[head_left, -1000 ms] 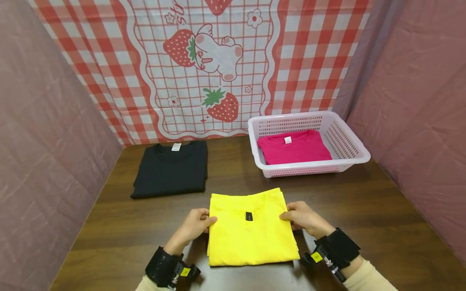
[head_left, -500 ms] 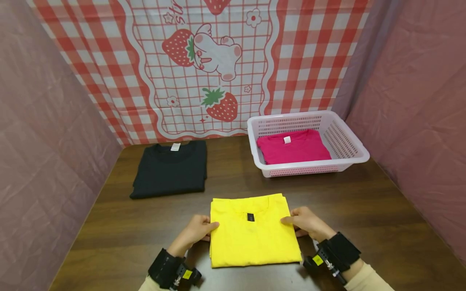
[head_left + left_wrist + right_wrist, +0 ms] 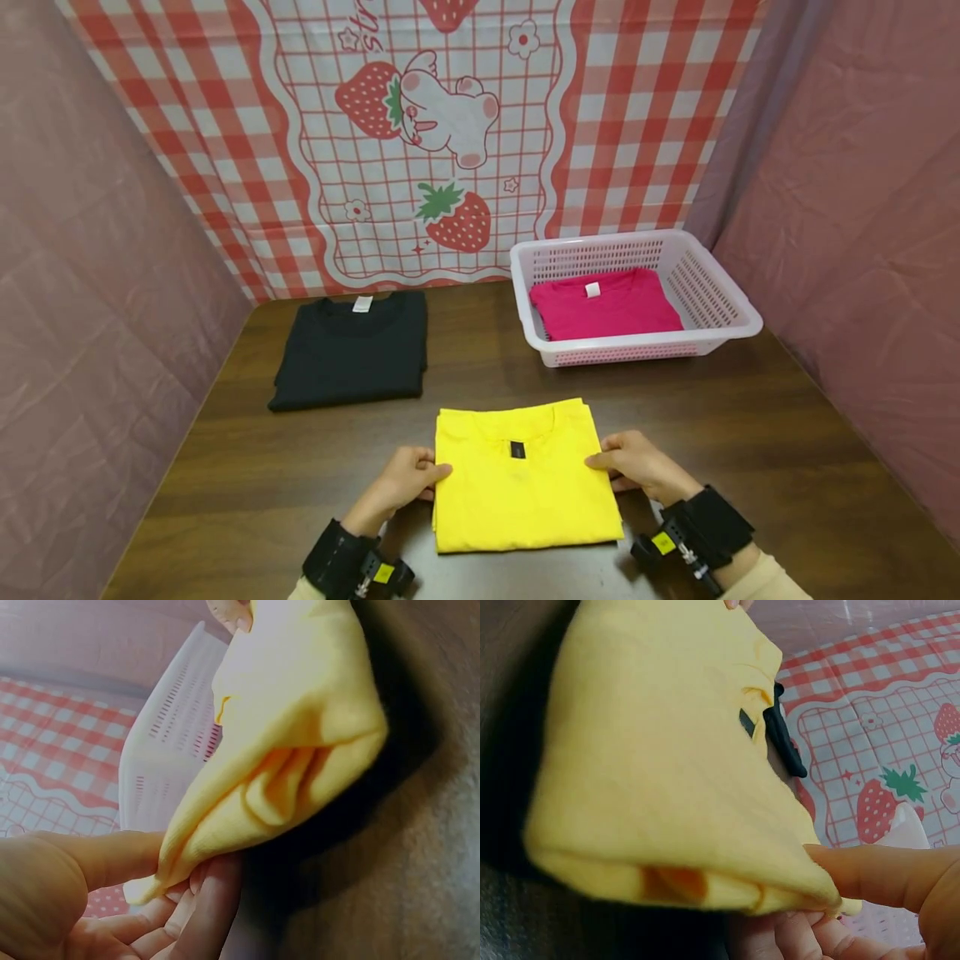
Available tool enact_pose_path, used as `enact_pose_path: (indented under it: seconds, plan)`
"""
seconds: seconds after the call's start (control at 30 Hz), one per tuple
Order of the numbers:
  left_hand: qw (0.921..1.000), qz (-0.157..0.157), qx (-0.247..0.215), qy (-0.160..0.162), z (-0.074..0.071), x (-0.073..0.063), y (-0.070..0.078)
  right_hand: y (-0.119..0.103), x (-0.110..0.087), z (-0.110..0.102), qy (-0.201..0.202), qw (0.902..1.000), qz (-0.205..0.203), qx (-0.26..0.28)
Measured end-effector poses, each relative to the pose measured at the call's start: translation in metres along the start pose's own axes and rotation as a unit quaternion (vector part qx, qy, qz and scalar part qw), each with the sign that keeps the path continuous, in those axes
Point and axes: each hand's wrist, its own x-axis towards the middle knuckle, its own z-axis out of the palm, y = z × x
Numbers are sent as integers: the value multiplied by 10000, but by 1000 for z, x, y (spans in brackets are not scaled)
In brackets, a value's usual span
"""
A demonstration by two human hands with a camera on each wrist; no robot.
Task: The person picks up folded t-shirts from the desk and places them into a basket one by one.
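A folded yellow T-shirt [image 3: 525, 500] with a small black neck label lies between my two hands at the front of the table. My left hand [image 3: 408, 479] pinches its left side, thumb on top and fingers underneath. On the opposite side my right hand [image 3: 641, 467] grips the shirt the same way. Layered folds of the yellow T-shirt [image 3: 292, 750] show along its side edge in the left wrist view, with a dark shadow below. In the right wrist view the thumb presses on top of the yellow T-shirt [image 3: 667, 772] near its corner.
A folded black T-shirt [image 3: 352, 354] lies at the back left of the wooden table [image 3: 247, 475]. At the back right stands a white plastic basket [image 3: 720, 333] holding a folded pink T-shirt [image 3: 607, 308]. A checked strawberry cloth [image 3: 637, 125] hangs behind, with pink curtains at both sides.
Both hands and the yellow T-shirt have come slightly toward the front of the table since a second ago. In the last half second the right hand shifted a little right; both grips stay.
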Motion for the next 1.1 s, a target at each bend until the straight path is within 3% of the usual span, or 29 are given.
enact_pose_path:
  seconds: [0.17, 0.37, 0.9, 1.1]
  plan:
    - [9997, 220, -32, -65, -1, 0, 3, -4, -5, -2, 31, 10000, -18, -27]
    - [9984, 536, -88, -172, -6, -2, 13, -13, -14, -8, -130, 9991, -392, 97]
    - [9918, 1211, -266, -300, -17, 1, 60, -42, -37, -47, 57, 9959, -876, -230]
    - [9919, 1226, -244, -225, -17, 10, 80, -56, -45, -65, 148, 9942, -1037, -252]
